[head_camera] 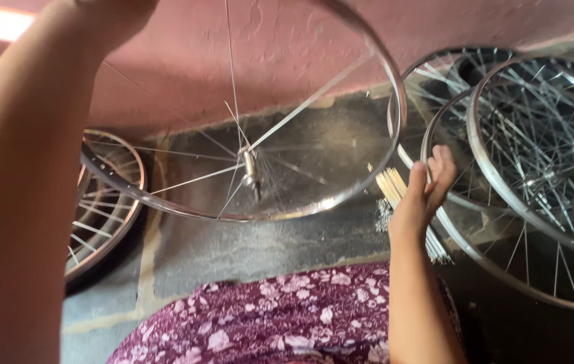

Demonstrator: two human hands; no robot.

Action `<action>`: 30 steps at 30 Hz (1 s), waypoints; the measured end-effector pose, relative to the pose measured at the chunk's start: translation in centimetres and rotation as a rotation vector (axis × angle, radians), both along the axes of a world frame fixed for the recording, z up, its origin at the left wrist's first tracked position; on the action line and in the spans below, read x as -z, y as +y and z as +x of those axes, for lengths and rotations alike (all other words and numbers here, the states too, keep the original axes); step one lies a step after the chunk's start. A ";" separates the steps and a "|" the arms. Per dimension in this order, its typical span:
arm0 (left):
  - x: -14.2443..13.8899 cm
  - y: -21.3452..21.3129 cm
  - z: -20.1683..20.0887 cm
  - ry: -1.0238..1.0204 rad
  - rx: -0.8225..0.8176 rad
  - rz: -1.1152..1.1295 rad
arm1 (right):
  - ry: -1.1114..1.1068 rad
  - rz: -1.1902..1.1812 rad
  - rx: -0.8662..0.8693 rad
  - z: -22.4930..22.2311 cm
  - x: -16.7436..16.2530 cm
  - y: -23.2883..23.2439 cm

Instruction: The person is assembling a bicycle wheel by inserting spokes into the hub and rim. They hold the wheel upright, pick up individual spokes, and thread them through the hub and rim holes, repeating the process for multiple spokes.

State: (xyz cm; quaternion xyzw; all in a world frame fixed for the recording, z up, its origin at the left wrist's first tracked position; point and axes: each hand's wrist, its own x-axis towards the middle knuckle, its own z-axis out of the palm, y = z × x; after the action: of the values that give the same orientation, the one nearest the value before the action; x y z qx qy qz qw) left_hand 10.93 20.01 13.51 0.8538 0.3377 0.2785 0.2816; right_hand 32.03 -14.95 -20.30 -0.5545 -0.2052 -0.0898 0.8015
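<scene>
— What's nearest you?

— My lap in purple floral cloth (287, 317) is sitting at six o'clock. My right hand (425, 192) is reaching at three o'clock, fingers loosely spread and holding nothing, toward a bundle of spokes (395, 192).

— And the left?

— My left forearm (24, 189) is blocking nine o'clock; its hand is cut off, so I cannot tell its grip. The half-spoked wheel rim (250, 172) is hanging at centre.

— Behind?

— Finished wheels (543, 168) are leaning at two o'clock, another wheel (108, 202) at nine.

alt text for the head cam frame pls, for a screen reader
The left hand holds up a partly spoked bicycle wheel rim by its upper edge, while the right hand reaches toward a bundle of loose spokes on the stone floor. Finished spoked wheels lean at right.
</scene>
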 end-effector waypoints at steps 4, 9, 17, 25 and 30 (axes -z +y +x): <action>0.3 0.3 1.4 -0.015 -0.005 -0.074 | -0.350 -0.255 0.143 -3.9 -5.0 -1.8; 0.6 -0.9 1.4 -0.010 -0.086 -0.158 | -0.532 -0.466 0.257 -9.4 -9.1 -2.6; 0.4 -1.8 0.2 -0.008 -0.146 -0.282 | -0.952 -0.426 -0.163 -18.8 -7.8 -4.7; -0.3 -0.9 -2.2 0.221 -0.006 -0.021 | -0.908 -0.657 0.062 -11.0 -2.3 5.2; -0.7 -0.4 -3.8 0.291 0.055 0.130 | -0.819 -0.972 -0.005 -9.9 -0.6 5.4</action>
State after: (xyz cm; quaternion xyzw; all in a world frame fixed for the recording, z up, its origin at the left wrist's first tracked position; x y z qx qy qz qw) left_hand 7.17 19.60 14.24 0.9104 0.3330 0.1653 0.1815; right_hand 22.13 -9.52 -19.72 -0.7751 -0.5138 -0.1894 0.3151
